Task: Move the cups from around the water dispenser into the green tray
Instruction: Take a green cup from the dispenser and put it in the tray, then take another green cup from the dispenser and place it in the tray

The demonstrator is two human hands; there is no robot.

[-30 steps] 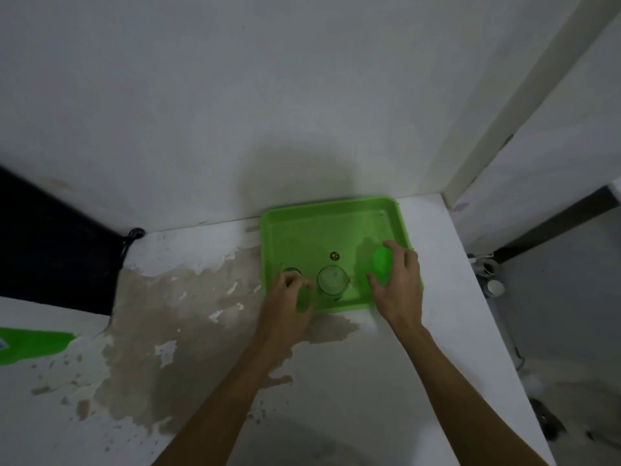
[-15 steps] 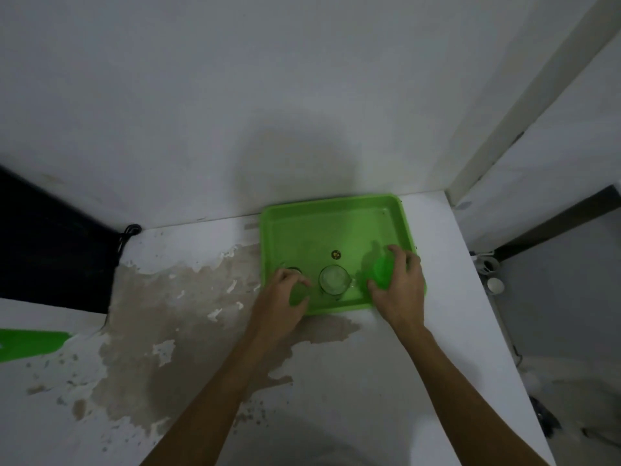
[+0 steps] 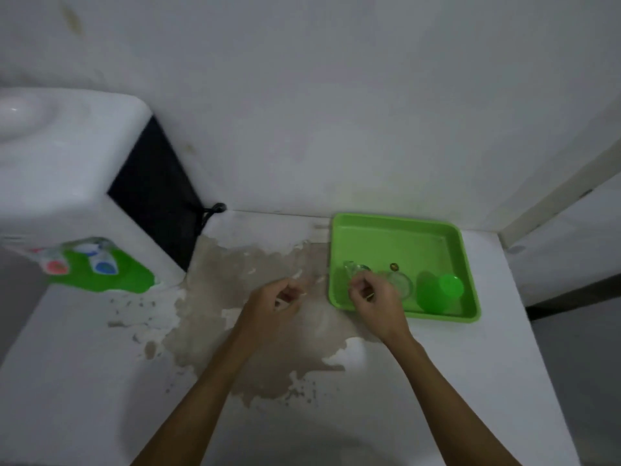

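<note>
The green tray (image 3: 396,219) sits at the back right of the white counter. Inside it, along the front, stand a green plastic cup (image 3: 440,292), a clear glass (image 3: 402,283) and a second clear glass (image 3: 353,266) partly hidden behind my right hand. My right hand (image 3: 374,299) hovers over the tray's front left edge, fingers loosely curled and holding nothing. My left hand (image 3: 274,302) is over the bare counter to the left of the tray, also empty with fingers apart. The water dispenser (image 3: 67,156) stands at the far left.
The dispenser has a red tap (image 3: 55,266), a blue tap (image 3: 104,264) and a green drip tray (image 3: 111,280). A black cord (image 3: 211,211) hangs behind it. The counter (image 3: 100,381) has a peeled brown patch (image 3: 255,348); its right edge drops off beyond the tray.
Both hands have let go of the cups in the tray and pulled back, the left one out over the counter. The view has swung left, bringing the dispenser into sight.
</note>
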